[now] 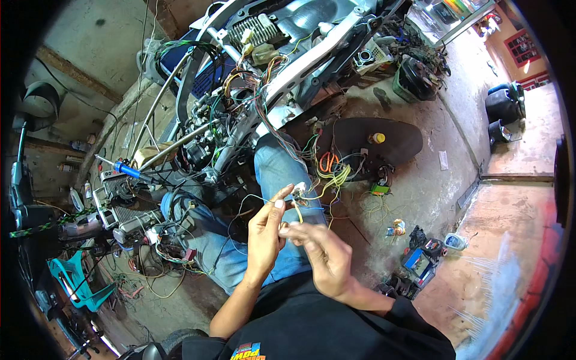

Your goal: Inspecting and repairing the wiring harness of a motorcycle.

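My left hand [264, 237] is raised above my right knee, thumb and index finger pinched on thin wires beside a small white connector [299, 189]. A pale yellow wire [298, 211] runs from the connector down to the fingers of my right hand [327, 255]. That hand is closed with its fingertips around the wire's lower part, close to my left fingers, and is slightly blurred. Bundled wires [270, 120] lead from the motorcycle frame [318, 66] over my knee toward the connector. A coil of yellow-green wire [335, 178] hangs just beyond.
A dark motorcycle seat [396, 135] carries a yellow-capped container [377, 138] and orange-handled scissors [327, 162]. To the left, a blue-handled soldering iron [127, 170] points outward over engine parts. A teal plastic stand [81, 279] is lower left; a blue box [418, 264] sits at right.
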Tool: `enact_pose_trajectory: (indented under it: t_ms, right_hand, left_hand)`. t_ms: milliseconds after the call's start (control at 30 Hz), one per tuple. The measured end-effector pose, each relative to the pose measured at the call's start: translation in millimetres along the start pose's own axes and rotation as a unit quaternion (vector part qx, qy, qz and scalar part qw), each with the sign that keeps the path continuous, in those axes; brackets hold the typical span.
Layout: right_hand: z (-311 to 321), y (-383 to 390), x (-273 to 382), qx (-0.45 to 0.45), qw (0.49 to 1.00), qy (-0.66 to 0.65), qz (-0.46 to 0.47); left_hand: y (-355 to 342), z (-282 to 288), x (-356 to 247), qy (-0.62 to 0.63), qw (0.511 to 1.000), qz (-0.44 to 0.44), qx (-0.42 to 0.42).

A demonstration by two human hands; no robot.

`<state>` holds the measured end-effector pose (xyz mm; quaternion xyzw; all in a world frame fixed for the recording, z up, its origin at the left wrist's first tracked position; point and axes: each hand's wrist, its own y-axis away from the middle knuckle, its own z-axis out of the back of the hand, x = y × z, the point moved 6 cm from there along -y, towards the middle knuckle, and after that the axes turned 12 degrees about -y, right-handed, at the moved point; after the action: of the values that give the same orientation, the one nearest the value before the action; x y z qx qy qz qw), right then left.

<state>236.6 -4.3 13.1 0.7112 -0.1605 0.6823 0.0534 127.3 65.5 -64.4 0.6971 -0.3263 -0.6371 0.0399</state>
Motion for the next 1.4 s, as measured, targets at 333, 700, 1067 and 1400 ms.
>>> enact_pose_trajectory:
  t_ms: [333, 700, 1067, 1400]
  right_hand:
    - [-71.0, 52.0, 28.9, 0.398, 0.908, -0.120, 0.039]
    - [66.2, -53.4, 42.3, -0.040, 0.977, 0.196, 0.075]
    - [26.6, -77.3, 17.5, 0.124, 0.957, 0.261, 0.015]
    - [91.9, -110.2, 97.7, -0.011, 0.969, 0.172, -0.179]
  left_hand:
    - [-15.7, 4.4, -4.4, 0.085, 0.996, 0.003, -0.002]
    - [-1.4, 19.7, -0.4, 0.190, 0.977, -0.072, 0.069]
    - [6.3, 7.9, -17.3, 0.002, 0.989, -0.138, 0.056]
    - [-7.2, 14.6, -17.0, 0.208, 0.968, -0.063, 0.126]
